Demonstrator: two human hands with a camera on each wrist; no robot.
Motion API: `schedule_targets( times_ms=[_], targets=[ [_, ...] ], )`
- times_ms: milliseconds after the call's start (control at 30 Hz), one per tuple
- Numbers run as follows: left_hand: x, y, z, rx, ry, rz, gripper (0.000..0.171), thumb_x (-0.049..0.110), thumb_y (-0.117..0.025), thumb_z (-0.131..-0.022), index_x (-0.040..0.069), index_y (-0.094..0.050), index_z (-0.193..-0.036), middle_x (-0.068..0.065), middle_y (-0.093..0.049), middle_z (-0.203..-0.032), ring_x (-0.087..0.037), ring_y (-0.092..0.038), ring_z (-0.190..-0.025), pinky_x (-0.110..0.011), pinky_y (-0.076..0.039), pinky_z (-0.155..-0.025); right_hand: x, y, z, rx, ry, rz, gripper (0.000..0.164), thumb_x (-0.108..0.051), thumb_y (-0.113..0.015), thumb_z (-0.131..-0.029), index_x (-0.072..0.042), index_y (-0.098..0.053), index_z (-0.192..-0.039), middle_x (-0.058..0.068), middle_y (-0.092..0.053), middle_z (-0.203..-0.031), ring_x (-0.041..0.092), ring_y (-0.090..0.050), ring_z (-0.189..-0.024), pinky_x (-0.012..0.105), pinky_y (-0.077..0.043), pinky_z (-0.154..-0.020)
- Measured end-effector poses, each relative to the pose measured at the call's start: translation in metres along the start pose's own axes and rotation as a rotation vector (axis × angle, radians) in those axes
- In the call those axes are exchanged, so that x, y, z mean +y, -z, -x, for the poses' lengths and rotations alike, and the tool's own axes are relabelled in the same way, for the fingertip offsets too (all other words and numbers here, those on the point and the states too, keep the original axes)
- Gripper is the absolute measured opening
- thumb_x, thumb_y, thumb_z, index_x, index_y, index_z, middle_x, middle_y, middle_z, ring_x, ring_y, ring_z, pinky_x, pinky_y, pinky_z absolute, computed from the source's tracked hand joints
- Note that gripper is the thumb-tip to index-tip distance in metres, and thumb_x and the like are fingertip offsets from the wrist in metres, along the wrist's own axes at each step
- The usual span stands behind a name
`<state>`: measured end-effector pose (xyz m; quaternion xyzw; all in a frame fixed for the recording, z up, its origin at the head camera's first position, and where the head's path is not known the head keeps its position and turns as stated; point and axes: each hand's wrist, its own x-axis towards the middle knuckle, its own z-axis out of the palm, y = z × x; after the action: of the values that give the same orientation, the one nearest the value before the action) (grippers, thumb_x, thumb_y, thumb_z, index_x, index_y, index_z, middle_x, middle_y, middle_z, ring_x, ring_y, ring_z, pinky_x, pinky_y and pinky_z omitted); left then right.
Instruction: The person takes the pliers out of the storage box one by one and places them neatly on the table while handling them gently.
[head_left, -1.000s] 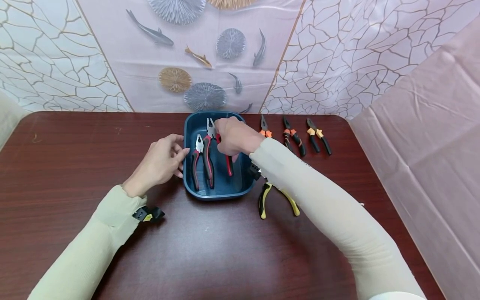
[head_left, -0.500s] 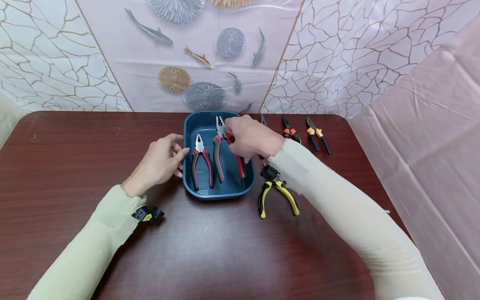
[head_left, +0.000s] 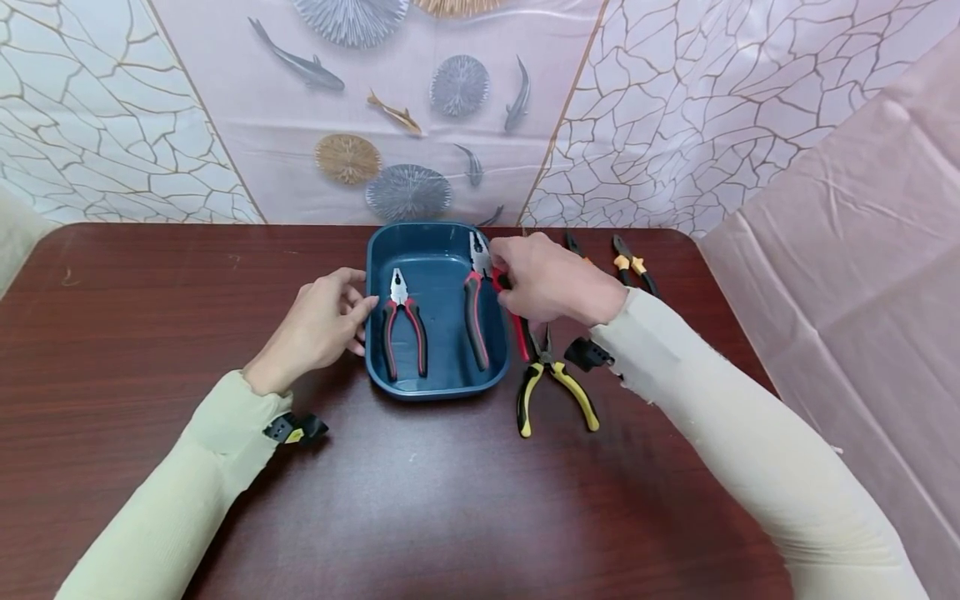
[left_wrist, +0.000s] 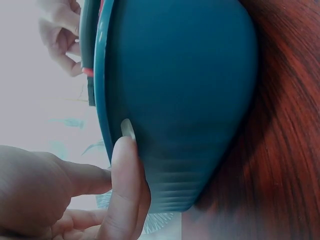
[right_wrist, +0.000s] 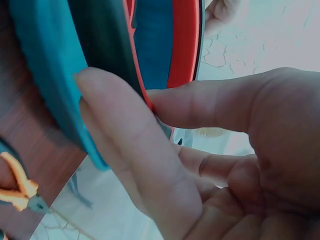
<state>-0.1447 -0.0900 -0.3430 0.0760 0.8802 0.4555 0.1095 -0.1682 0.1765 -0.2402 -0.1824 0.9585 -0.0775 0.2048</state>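
A dark blue tray (head_left: 438, 390) stands at the back middle of the table. At its left side my left hand (head_left: 318, 321) pinches the rim, thumb tip over the edge and a finger (left_wrist: 125, 175) along the outer wall. Inside, a pair of combination pliers (head_left: 399, 289) with black and red handles lies to the left. My right hand (head_left: 551, 279) grips a larger pair of combination pliers (head_left: 476, 321) by one handle, jaws pointing away. These pliers overlap the tray's right rim, with the other handle over the tray.
Long-nose pliers (head_left: 545, 367) with yellow and black handles lie spread just right of the tray. Behind my right forearm are pliers with yellow-orange handles (head_left: 631, 265) and dark-jawed pliers (head_left: 573, 242), partly hidden. Patterned cloth (head_left: 408, 193) hangs at the table's back edge.
My right hand has moved right with the larger pliers, from the middle of the tray to its right rim. The smaller pliers are now fully uncovered. My left hand has stayed put.
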Motion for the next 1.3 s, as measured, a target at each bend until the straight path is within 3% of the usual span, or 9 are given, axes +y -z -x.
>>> schedule_targets(
  times_ms=[233, 433, 700, 1033, 1300],
  targets=[
    [0.000, 0.000, 0.000, 0.006, -0.004, -0.001, 0.049, 0.013, -0.054, -0.106, -0.003, -0.041, -0.150, -0.020, -0.063, -0.099, -0.016, -0.067, -0.056, -0.040, -0.065, -0.060, 0.020, -0.002, 0.017, 0.021, -0.007, -0.031, 0.018, -0.007, -0.063, -0.094, -0.005, -0.056, -0.110, 0.007, -0.059, -0.068, 0.012, -0.065, -0.054, 0.032, -0.053, -0.070],
    [0.000, -0.001, 0.000, 0.010, -0.005, 0.005, 0.049, 0.012, -0.054, -0.106, -0.003, -0.041, -0.150, -0.020, -0.063, -0.099, -0.016, -0.067, -0.056, -0.040, -0.065, -0.060, 0.032, -0.003, 0.034, 0.007, -0.034, -0.101, 0.015, -0.009, -0.063, -0.097, -0.008, -0.054, -0.108, 0.010, -0.063, -0.078, 0.013, -0.069, -0.053, 0.032, -0.057, -0.069],
    [0.000, -0.002, -0.001, 0.012, -0.004, -0.004, 0.049, 0.012, -0.055, -0.106, -0.004, -0.041, -0.150, -0.020, -0.063, -0.099, -0.016, -0.067, -0.056, -0.041, -0.065, -0.060, 0.053, -0.011, 0.052, 0.028, -0.014, -0.091, 0.013, -0.006, -0.064, -0.095, -0.007, -0.055, -0.104, 0.006, -0.061, -0.069, 0.014, -0.062, -0.050, 0.029, -0.053, -0.057],
    [0.001, -0.002, -0.001, 0.009, 0.001, -0.004, 0.048, 0.012, -0.054, -0.106, -0.004, -0.041, -0.150, -0.019, -0.063, -0.100, -0.015, -0.068, -0.057, -0.040, -0.065, -0.060, 0.082, -0.025, 0.073, 0.042, -0.060, -0.206, 0.021, -0.004, -0.063, -0.096, -0.002, -0.054, -0.114, 0.011, -0.069, -0.088, 0.012, -0.069, -0.054, 0.029, -0.062, -0.056],
    [0.001, -0.001, 0.000, 0.016, -0.006, -0.006, 0.048, 0.012, -0.055, -0.106, -0.004, -0.042, -0.149, -0.019, -0.063, -0.098, -0.015, -0.068, -0.056, -0.041, -0.065, -0.060, 0.104, -0.035, 0.087, 0.074, -0.104, -0.217, 0.015, -0.007, -0.067, -0.095, -0.006, -0.055, -0.103, 0.009, -0.066, -0.083, 0.011, -0.069, -0.054, 0.029, -0.062, -0.058]
  ],
)
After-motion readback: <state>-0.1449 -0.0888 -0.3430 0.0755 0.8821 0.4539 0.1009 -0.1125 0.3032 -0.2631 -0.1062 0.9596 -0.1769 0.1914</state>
